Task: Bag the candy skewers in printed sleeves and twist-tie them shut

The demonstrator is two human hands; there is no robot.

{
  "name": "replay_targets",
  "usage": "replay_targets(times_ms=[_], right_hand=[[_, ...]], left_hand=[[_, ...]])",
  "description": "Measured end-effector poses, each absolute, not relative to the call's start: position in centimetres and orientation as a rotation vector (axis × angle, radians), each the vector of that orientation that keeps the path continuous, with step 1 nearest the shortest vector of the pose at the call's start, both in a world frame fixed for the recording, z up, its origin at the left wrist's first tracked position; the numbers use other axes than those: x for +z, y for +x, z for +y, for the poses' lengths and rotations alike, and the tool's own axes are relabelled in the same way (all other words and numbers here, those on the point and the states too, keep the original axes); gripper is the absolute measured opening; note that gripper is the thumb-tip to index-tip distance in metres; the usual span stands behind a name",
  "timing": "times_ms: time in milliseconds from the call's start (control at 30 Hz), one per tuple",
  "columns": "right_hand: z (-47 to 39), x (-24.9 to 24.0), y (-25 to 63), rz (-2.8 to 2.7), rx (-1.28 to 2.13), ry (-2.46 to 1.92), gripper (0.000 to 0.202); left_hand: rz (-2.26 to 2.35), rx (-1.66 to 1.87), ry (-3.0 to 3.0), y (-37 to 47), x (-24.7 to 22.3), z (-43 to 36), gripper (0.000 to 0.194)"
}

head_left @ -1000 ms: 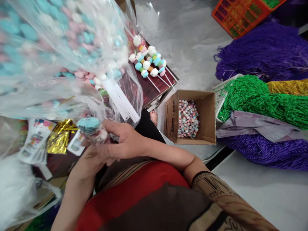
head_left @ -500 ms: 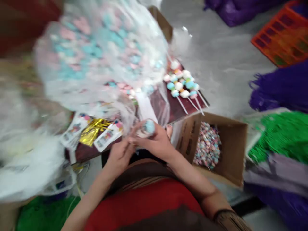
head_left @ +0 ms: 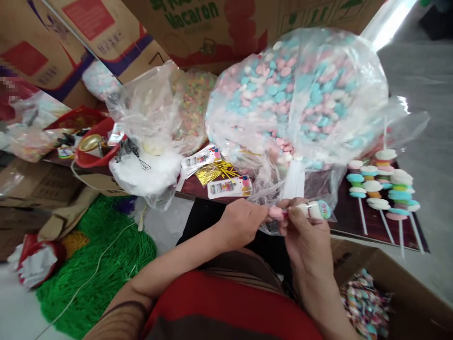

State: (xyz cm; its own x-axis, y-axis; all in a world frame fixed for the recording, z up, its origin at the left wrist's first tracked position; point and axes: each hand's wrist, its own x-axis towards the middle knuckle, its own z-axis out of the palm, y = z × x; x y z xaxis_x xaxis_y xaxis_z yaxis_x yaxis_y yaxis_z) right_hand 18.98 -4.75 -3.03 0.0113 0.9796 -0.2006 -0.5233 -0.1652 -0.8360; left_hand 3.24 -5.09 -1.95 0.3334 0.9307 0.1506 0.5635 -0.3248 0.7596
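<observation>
In front of my body, both hands are at a marshmallow candy in a clear wrapper [head_left: 314,209]. My right hand [head_left: 308,238] grips its middle between thumb and fingers; the white part and round blue-green end stick out to the right. The pinched fingers of my left hand [head_left: 242,221] are closed at the left end, where a pink piece [head_left: 276,212] shows. Just beyond the hands lies a white strip [head_left: 293,180]. On the table to the right rest several marshmallow skewers [head_left: 371,186] with white sticks, in pink, white, blue, green and orange.
A big clear bag of marshmallows [head_left: 283,89] fills the table's back. Printed cards [head_left: 229,187] and gold twist ties [head_left: 215,172] lie left of it, near a red basket [head_left: 112,153]. At lower right stands a carton [head_left: 406,283] holding wrapped candies. Green netting [head_left: 102,264] covers floor at left.
The view has swung left, bringing cartons and the red basket into sight. The hands have moved slightly apart along the wrapped candy, which now lies sideways with its pink end showing.
</observation>
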Motion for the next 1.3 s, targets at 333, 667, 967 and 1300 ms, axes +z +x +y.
replay_targets(times_ms=[333, 667, 967, 1300], right_hand=[[-0.3, -1.6, 16.2, -1.351, 1.290, -0.962, 0.037], [5.1, -3.9, 5.8, -2.522, 0.498, -1.788, 0.032], [6.4, -4.3, 5.2, -2.489, 0.424, -1.902, 0.031], [4.2, -2.2, 9.6, -1.684, 1.196, -1.418, 0.020]], left_hand=[[1.168, 1.519, 0.585, -4.9, -0.5, -4.0, 0.040], [1.039, 1.744, 0.434, -11.1, 0.4, -6.1, 0.037], [0.983, 1.688, 0.446, -13.0, -1.0, -5.4, 0.041], [1.085, 1.432, 0.588, -9.9, -3.0, -3.6, 0.045]])
